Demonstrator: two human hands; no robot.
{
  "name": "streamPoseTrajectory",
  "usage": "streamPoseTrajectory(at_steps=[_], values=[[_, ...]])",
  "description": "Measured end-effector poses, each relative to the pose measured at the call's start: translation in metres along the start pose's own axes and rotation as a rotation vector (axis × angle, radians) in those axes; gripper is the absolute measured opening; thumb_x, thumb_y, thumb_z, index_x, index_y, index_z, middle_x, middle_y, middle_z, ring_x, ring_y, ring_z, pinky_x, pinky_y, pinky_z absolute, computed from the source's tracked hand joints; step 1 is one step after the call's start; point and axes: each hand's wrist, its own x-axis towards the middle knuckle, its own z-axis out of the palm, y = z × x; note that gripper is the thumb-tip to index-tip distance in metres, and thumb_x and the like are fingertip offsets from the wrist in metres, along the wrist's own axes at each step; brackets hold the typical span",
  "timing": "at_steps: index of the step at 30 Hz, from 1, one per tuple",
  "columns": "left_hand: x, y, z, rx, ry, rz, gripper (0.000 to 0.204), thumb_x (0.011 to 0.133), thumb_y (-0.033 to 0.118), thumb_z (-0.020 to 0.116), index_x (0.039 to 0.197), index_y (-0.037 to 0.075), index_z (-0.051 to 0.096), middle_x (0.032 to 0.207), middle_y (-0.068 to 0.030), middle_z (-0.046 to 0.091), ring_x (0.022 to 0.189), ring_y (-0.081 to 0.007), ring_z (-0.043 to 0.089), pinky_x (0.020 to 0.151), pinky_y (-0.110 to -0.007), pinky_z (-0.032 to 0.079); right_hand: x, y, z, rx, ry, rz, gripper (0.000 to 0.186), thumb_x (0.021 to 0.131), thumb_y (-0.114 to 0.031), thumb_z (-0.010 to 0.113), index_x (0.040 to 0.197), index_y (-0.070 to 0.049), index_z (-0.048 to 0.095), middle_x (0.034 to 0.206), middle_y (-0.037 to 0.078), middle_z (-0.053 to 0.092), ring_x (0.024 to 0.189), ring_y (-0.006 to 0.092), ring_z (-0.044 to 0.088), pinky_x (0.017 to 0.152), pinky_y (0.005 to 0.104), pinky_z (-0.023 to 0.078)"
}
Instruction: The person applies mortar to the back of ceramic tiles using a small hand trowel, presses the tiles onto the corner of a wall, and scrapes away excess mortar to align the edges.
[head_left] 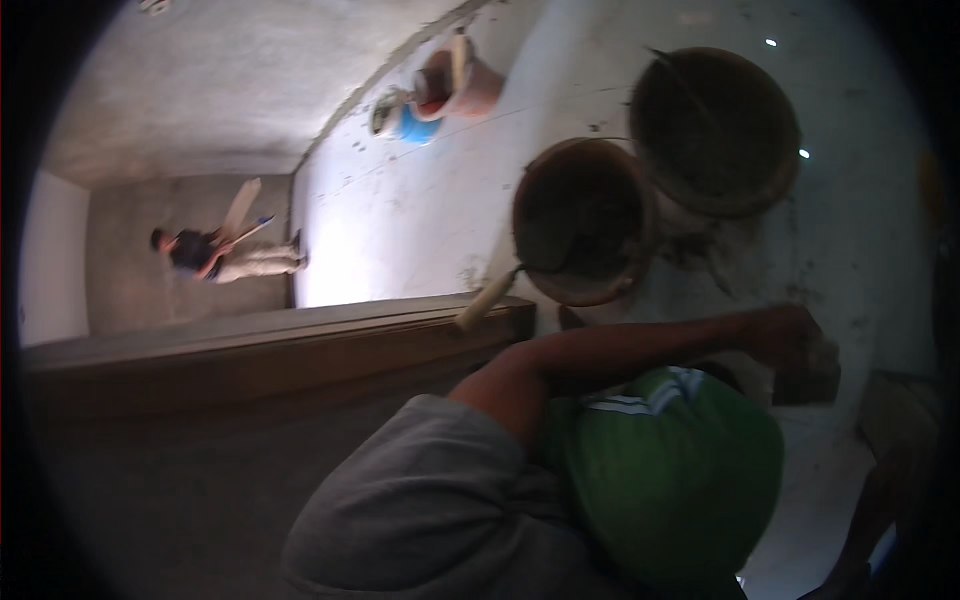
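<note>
View from my head camera, with places given from the orange-brown bucket [628, 272]. Far to its lower right, near the edge of the field, is a grey board [900, 412]; a dim hand [890, 470], on a forearm rising from the lower edge, lies at the board's lower end. I cannot tell whether it is my right hand or a co-worker's, nor whether its fingers grip the board; for my left hand, likewise, I cannot tell the fingers' state. Below the bucket, a co-worker in a green cap [675, 480] and grey shirt [410, 500] extends a bare arm [620, 355] rightward, the hand [785, 335] at its end holding a dull block [808, 385], to the bucket's lower right. A trowel [487, 302] lies across the bucket's rim, its pale handle projecting at lower left. A larger tub [757, 203] stands just beside it at upper right. To the upper left are a reddish bucket [482, 88] and a blue container [415, 127]; farther left, a distant person [195, 252] holds a pale plank [241, 207]
</note>
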Motion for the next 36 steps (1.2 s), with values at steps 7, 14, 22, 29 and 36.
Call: streamPoseTrajectory(at_steps=[7, 14, 22, 29, 36], values=[[-0.055, 0.173, -0.122, -0.423, 0.449, -0.09, 0.025, 0.112, 0.026, 0.055, 0.107, 0.005, 0.065, 0.09, 0.0018, 0.061, 0.083, -0.0067, 0.055, 0.072, -0.029, 0.048, 0.015, -0.048, 0.0, 0.058, 0.02, 0.05, 0.034, 0.103, -0.011, 0.058, 0.134, -0.001, 0.065, 0.139, 0.022, 0.064, 0.133, 0.038, 0.059, 0.112, 0.0477, 0.049], [-0.08, 0.163, -0.181, 0.564, 0.828, -0.112, 0.02, 0.113, 0.022, 0.05, 0.109, 0.006, 0.062, 0.093, 0.0033, 0.062, 0.078, -0.0058, 0.056, 0.068, -0.027, 0.048, 0.021, -0.053, -0.027, 0.17, 0.068, 0.104, 0.031, 0.104, -0.013, 0.058, 0.131, 0.001, 0.064, 0.134, 0.022, 0.066, 0.117, 0.0371, 0.068, 0.1, 0.0475, 0.055], [-0.087, 0.162, -0.193, -0.024, 0.904, -0.483, 0.029, 0.111, 0.028, 0.055, 0.1, 0.003, 0.068, 0.084, 0.0021, 0.064, 0.074, -0.0061, 0.057, 0.068, -0.027, 0.047, 0.031, -0.056, -0.049, 0.255, 0.102, 0.139, 0.029, 0.102, -0.01, 0.062, 0.129, 0.001, 0.065, 0.132, 0.022, 0.067, 0.104, 0.0358, 0.073, 0.087, 0.044, 0.06], [-0.028, 0.092, -0.288, 0.542, 0.638, -0.534, 0.031, 0.097, 0.025, 0.069, 0.102, -0.005, 0.068, 0.087, -0.0133, 0.073, 0.083, -0.0225, 0.071, 0.075, -0.038, 0.054, 0.035, -0.062, -0.05, 0.307, 0.113, 0.123, 0.031, 0.1, -0.009, 0.063, 0.129, 0.001, 0.064, 0.132, 0.022, 0.066, 0.104, 0.0374, 0.073, 0.087, 0.0462, 0.06], [0.012, 0.036, -0.301, 1.108, 0.448, -0.455, 0.028, 0.089, 0.02, 0.063, 0.1, -0.003, 0.074, 0.106, -0.0276, 0.072, 0.103, -0.0481, 0.069, 0.09, -0.054, 0.054, 0.035, -0.07, -0.048, 0.351, 0.195, 0.082, 0.024, 0.098, -0.006, 0.063, 0.12, 0.003, 0.068, 0.125, 0.023, 0.068, 0.099, 0.0404, 0.072, 0.08, 0.0484, 0.06]])
